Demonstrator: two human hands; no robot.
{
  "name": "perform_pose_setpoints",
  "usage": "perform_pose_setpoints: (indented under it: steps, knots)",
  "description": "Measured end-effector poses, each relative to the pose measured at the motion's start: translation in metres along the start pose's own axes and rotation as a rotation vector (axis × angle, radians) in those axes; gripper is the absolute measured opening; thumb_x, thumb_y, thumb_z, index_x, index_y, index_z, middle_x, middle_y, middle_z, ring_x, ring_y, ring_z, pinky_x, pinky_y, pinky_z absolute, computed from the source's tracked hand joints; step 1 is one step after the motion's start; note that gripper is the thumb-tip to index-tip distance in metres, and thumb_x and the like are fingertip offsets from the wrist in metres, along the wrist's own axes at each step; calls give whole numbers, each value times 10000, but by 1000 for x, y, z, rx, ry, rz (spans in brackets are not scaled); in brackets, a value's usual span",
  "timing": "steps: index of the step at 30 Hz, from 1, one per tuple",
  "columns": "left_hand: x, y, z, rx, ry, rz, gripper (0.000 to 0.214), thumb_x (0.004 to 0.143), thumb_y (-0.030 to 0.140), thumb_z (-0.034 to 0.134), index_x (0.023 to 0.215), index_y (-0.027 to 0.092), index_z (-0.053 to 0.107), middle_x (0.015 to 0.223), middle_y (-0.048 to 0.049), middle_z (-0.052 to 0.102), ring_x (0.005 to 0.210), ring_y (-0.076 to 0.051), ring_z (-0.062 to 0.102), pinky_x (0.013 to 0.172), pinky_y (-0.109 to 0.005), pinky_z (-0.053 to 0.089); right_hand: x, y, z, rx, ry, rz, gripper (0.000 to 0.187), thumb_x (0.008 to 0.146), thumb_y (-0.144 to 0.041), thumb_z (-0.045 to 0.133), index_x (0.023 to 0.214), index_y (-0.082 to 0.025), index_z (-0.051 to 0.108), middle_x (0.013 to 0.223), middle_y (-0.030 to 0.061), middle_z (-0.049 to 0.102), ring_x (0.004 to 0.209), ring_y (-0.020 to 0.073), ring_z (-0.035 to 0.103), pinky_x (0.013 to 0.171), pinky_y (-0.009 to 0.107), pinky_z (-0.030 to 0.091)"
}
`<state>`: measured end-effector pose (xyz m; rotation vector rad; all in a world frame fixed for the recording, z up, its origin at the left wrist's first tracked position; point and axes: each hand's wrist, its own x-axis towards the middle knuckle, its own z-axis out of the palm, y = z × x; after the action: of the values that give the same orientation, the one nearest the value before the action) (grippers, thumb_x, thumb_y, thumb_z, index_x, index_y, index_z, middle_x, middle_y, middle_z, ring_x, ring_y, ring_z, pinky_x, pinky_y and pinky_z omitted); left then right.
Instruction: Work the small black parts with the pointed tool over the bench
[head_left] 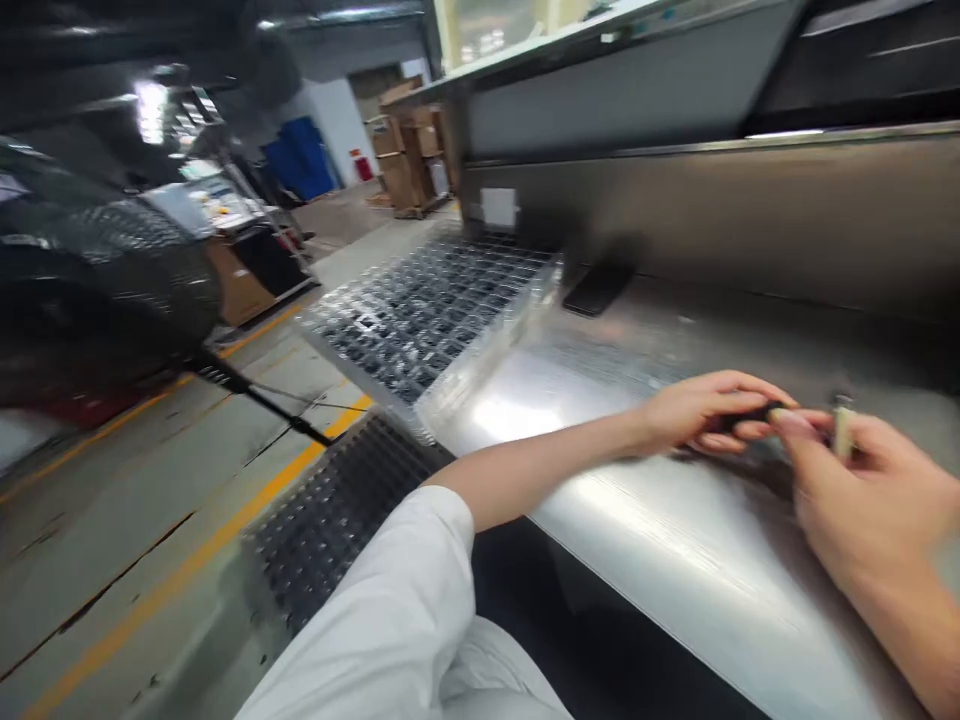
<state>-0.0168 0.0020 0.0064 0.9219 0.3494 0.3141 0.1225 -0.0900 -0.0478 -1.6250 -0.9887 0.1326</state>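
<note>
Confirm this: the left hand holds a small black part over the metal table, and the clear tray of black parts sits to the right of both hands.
Wrong on one point. In the head view the tray sits to the left of both hands, not right. The left hand does hold the black part over the metal table.

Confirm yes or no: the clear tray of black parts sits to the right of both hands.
No, the clear tray lies left of the left hand and right hand.

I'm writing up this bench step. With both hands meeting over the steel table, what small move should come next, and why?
Probably bring the pale piece in the right hand up against the small dark part pinched by the left hand. Both hands hold something and their fingertips nearly touch above the steel table. The picture is blurred, so how the pieces fit cannot be told.
</note>
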Motion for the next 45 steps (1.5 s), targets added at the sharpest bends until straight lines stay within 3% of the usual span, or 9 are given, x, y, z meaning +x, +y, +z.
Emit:
perform_pose_setpoints:
  steps: [2, 8, 14, 18, 31, 45]
  knots:
    - [-5, 1, 4, 3, 50, 22, 69, 964, 239, 601, 1003, 186, 622, 647, 27, 507, 436, -67, 348, 439, -178, 213, -3, -3, -5, 63, -5, 56, 675, 747, -911, 725, 803, -239, 734, 752, 118, 668, 643, 228, 561, 633, 399, 390]
    - [1, -2, 6, 4, 136, 24, 161, 953, 298, 686, 1031, 202, 583, 682, 47, 498, 435, -52, 332, 444, -153, 194, -4, -16, -6, 70, -35, -16, 484, 951, -674, 633, 828, -214, 721, 825, 58, 653, 715, 194, 552, 673, 327, 422]
    - [-3, 6, 7, -8, 257, 102, 161, 963, 303, 662, 1038, 225, 542, 695, 57, 467, 451, -58, 330, 465, -160, 212, -7, -20, -10, 24, -95, -57, 640, 1002, -775, 532, 702, -222, 652, 760, 35, 618, 684, 178, 520, 665, 335, 378]
    - [-3, 10, 5, -21, 270, 169, 141, 962, 278, 633, 1052, 229, 536, 697, 50, 469, 465, -61, 323, 481, -168, 224, -8, -19, -8, -24, -73, -68, 704, 977, -845, 526, 654, -225, 611, 712, 25, 585, 665, 176, 506, 655, 344, 352]
    - [-7, 14, 13, 79, 282, 256, 84, 947, 271, 561, 1006, 228, 521, 656, 39, 463, 487, -75, 320, 493, -174, 236, -10, -23, -11, -19, -75, -63, 669, 1002, -799, 541, 662, -225, 585, 726, 26, 591, 682, 179, 535, 664, 345, 379]
    - [-7, 13, 12, 126, 347, 284, 148, 913, 305, 627, 995, 221, 537, 633, 49, 449, 491, -66, 303, 489, -170, 194, -11, -20, -10, -99, -83, -85, 689, 1004, -826, 509, 679, -223, 578, 758, 33, 619, 693, 175, 551, 677, 337, 374]
